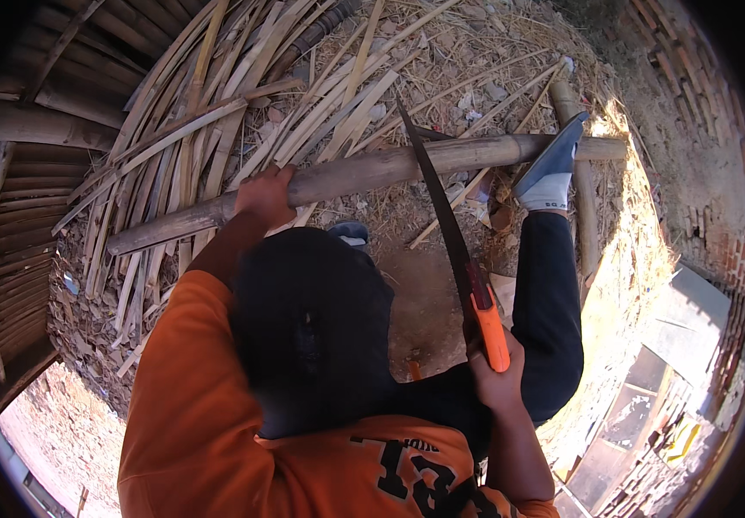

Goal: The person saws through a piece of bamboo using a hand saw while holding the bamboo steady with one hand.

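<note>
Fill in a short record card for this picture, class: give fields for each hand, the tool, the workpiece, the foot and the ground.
Left hand: left hand grips the long grey-brown bamboo pole
Right hand: right hand holds the orange-handled curved hand saw
Saw: blade tip reaches the pole
Foot: blue-soled shoe pressed on the pole
Ground: pale split bamboo strips piled behind
</note>
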